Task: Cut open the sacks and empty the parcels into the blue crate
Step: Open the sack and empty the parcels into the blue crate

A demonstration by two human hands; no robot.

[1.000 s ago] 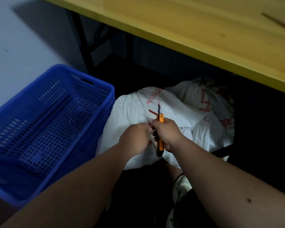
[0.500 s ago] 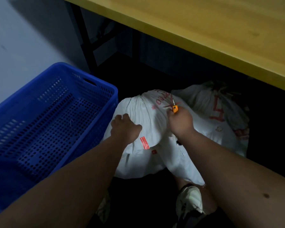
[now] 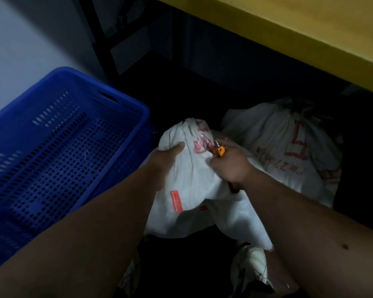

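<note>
A white woven sack point(image 3: 194, 186) with red writing stands on the dark floor between my arms. My left hand point(image 3: 163, 157) grips the sack's left side near its gathered top. My right hand point(image 3: 229, 166) is closed around an orange utility knife point(image 3: 220, 150), whose blade tip rests against the red tie at the sack's neck. A second tied white sack point(image 3: 289, 151) sits behind it to the right. The blue perforated crate point(image 3: 136, 112) stands at the left with no parcels visible inside.
A yellow tabletop edge point(image 3: 289, 35) overhangs the sacks at the top right. Black table legs point(image 3: 101, 39) rise behind the crate. My shoes point(image 3: 250, 269) are on the floor just below the sack. A pale wall lies at the far left.
My left hand has slid up the sack's left side toward its neck. My right hand with the knife stays at the tied top, blade now against the red tie.
</note>
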